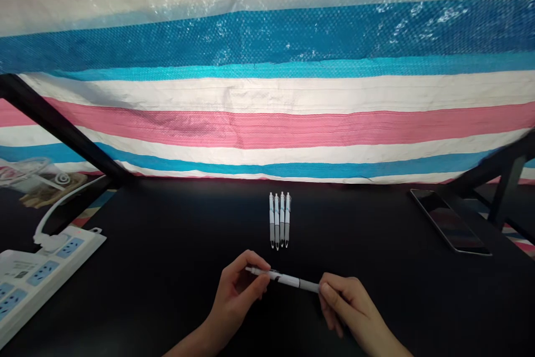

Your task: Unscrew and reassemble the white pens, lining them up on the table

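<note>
Risk: the row of four white clip pens lying just beyond both hands could be knocked out of line if either hand drifts forward. The slim white plastic pen with grey grip could slip, being pinched only at its ends: left hand fingertips on one, right hand on the other. It lies nearly level between them

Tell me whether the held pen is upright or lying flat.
Lying nearly flat: the pen spans sideways between left hand and right hand.
</note>
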`<state>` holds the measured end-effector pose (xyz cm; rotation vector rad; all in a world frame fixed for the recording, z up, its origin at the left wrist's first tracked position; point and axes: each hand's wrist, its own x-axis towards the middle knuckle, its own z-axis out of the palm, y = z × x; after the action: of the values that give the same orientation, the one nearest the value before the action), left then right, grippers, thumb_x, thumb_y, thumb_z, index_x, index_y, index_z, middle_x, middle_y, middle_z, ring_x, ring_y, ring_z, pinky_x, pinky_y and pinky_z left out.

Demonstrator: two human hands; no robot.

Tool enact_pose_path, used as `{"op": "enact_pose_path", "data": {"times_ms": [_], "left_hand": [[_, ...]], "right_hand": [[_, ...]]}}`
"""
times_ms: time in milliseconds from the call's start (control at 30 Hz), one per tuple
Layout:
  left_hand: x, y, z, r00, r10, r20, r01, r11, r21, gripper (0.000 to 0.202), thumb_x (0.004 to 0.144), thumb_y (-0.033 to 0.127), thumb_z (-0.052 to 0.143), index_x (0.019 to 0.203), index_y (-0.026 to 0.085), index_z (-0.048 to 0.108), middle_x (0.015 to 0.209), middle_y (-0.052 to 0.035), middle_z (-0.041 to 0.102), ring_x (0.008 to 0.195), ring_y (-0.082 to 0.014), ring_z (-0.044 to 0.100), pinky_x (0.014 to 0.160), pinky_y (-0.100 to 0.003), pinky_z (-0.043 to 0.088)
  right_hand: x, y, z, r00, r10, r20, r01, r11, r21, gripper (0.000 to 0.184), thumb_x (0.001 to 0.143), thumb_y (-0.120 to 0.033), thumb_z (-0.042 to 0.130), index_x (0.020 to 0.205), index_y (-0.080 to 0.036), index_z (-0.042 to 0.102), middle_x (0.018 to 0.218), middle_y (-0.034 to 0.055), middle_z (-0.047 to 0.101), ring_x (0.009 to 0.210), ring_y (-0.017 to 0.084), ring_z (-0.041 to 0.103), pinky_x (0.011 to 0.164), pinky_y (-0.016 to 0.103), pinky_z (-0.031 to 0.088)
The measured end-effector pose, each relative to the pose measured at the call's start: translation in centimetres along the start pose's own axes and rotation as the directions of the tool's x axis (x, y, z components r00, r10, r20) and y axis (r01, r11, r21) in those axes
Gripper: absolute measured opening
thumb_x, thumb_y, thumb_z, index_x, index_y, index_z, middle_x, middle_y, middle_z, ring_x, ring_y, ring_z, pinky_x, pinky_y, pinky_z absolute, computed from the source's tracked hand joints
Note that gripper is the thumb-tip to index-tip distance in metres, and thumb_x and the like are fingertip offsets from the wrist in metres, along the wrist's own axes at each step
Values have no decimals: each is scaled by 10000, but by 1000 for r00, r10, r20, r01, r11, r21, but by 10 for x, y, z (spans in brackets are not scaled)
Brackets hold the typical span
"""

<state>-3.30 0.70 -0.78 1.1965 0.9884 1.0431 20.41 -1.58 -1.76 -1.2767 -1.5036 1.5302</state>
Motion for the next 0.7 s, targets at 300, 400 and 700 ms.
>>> {"op": "enact_pose_path", "data": {"times_ms": [300,400,700], "left_hand": [[4,-4,9,999,-35,-35,32,995,-98,296,851,349,688,1120,230,657,854,-6,588,639,-113,545,625,-248,482],[6,-4,11,998,-61,-2,60,993,-101,220,888,357,640,1037,203,686,857,-34,640,771,-172,615,748,-300,514],[11,4,7,998,0,-60,-4,998,-64,498,891,294,636,1350,273,443,822,11,634,712,-166,645,698,-313,541]], "right_hand": [[2,-5,7,996,-87,4,87,987,-135,389,949,-495,476,770,-181,622,595,-10,568,502,117,484,495,225,339],[2,-7,9,990,-112,85,129,967,-221,277,939,-444,527,950,-204,666,631,-22,586,550,130,505,532,233,348],[-2,-7,10,995,-87,48,96,963,-250,350,961,-461,467,1152,-224,641,658,-15,611,588,148,552,564,248,410]]}}
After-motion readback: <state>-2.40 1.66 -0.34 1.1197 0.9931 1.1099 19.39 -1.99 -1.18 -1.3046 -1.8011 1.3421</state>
